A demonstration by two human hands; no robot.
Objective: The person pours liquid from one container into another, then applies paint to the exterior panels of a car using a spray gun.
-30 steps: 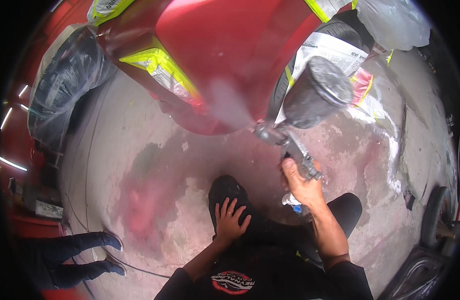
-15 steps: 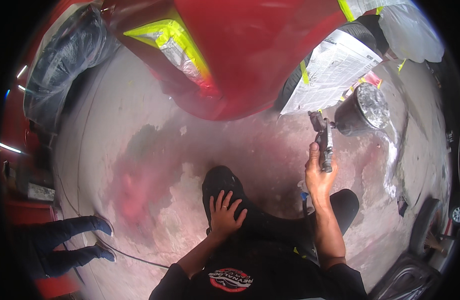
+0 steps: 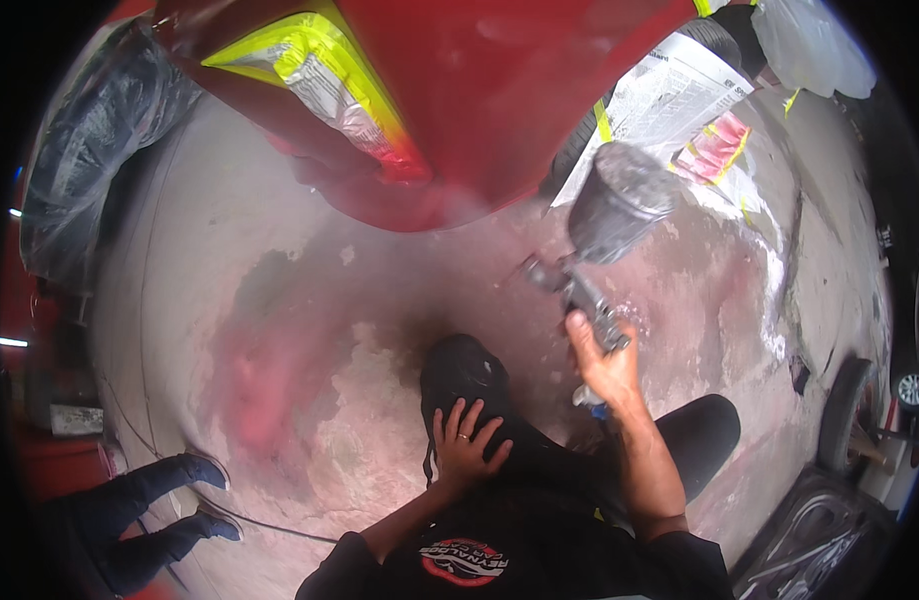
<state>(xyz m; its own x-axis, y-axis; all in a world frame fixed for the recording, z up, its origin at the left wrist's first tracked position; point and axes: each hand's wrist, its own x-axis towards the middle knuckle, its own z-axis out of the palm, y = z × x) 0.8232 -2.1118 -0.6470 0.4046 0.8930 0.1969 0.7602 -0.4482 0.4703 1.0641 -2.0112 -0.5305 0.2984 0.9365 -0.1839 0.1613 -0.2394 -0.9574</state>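
Note:
My right hand (image 3: 609, 363) is closed round the handle of a paint spray gun (image 3: 591, 300), its dark, paint-spattered cup (image 3: 622, 205) tilted up to the right. The gun's nozzle end points left and away, toward the lower edge of a red car body panel (image 3: 429, 150), apart from it. A blue fitting (image 3: 591, 403) shows below the grip. My left hand (image 3: 466, 443) lies with spread fingers on my dark-trousered knee (image 3: 464, 375), holding nothing. Yellow tape and paper masking (image 3: 324, 85), partly reddened, covers an opening in the panel. A greyish haze hangs beneath the panel.
Newspaper (image 3: 669, 95) taped by a tyre stands right of the panel. Plastic sheeting (image 3: 104, 150) wraps something at the left. A person's legs (image 3: 149, 510) stand at lower left near a hose (image 3: 279, 528). A wheel (image 3: 845, 415) lies at right on the paint-stained floor.
My right hand has swung the spray gun left and nearer to me, and its nozzle end now points further left. My left hand stays on the knee. The whole view has shifted slightly.

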